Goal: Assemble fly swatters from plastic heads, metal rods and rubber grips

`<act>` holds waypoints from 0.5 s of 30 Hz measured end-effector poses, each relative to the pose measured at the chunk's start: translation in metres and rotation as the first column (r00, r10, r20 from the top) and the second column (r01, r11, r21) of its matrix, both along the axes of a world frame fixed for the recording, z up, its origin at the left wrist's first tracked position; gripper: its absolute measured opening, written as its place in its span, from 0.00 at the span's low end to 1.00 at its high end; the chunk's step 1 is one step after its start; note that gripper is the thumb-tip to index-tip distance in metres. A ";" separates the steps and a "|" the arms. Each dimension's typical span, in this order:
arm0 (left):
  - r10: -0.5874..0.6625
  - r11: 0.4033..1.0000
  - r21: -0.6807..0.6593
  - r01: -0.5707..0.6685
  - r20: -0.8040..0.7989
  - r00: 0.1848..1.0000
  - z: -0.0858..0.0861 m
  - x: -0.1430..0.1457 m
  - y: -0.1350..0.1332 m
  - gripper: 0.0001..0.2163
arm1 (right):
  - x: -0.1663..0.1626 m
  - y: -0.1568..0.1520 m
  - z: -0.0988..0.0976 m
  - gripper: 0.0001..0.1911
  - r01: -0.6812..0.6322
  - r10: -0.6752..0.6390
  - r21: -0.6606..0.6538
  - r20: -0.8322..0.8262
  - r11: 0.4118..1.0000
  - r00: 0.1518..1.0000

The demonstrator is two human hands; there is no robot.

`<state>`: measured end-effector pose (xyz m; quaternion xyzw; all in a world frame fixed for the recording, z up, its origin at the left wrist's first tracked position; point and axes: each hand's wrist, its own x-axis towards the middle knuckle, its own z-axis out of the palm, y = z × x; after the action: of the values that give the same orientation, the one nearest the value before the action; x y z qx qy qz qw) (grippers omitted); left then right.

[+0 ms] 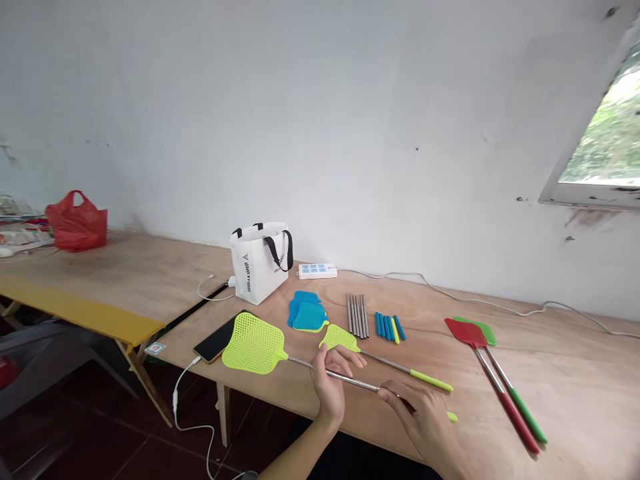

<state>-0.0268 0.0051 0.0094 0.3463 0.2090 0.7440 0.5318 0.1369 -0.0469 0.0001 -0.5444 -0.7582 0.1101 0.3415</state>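
Note:
My left hand is closed round the metal rod of a yellow-green fly swatter, whose mesh head hangs over a phone at the table's near edge. My right hand grips the same rod farther right, near its yellow-green handle end. A second yellow-green swatter lies flat on the table just behind my hands.
On the plywood table lie blue swatter heads, several metal rods, several blue and yellow handles, and red and green swatters. A white bag and power strip stand at the back. A red bag sits far left.

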 end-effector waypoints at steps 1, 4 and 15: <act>-0.015 1.000 -0.010 0.015 -0.006 1.000 -0.001 0.002 -0.001 0.30 | -0.003 -0.001 -0.001 0.31 0.019 -0.019 0.009 0.002 1.000 1.000; -0.065 0.997 -0.036 0.063 -0.051 0.997 -0.005 0.009 -0.007 0.32 | -0.013 -0.003 -0.005 0.32 0.046 -0.046 0.021 0.004 0.999 0.999; -0.239 0.970 -0.096 0.221 -0.265 0.934 0.000 0.020 -0.020 0.33 | -0.049 -0.003 -0.020 0.29 -0.007 -0.003 -0.032 -0.322 0.999 0.947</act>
<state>-0.0065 -0.0149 0.0098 0.4511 0.2624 0.6142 0.5920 0.0877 -0.0503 -0.0198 -0.5238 -0.6910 0.2103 0.4516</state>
